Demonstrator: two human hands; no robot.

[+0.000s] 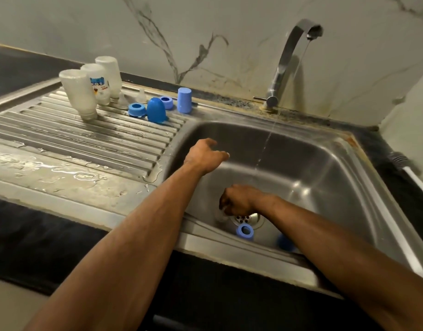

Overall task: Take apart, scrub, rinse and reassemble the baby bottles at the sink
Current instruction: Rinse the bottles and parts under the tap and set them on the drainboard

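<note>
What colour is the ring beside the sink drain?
Blue ring, seen in the head view.

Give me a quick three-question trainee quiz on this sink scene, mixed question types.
1. True or false: the tap is running.
2. How many bottles stand upside down on the drainboard?
3. Which hand reaches down by the drain? A) left hand B) right hand

Key: 1 true; 2 three; 3 B.
</note>
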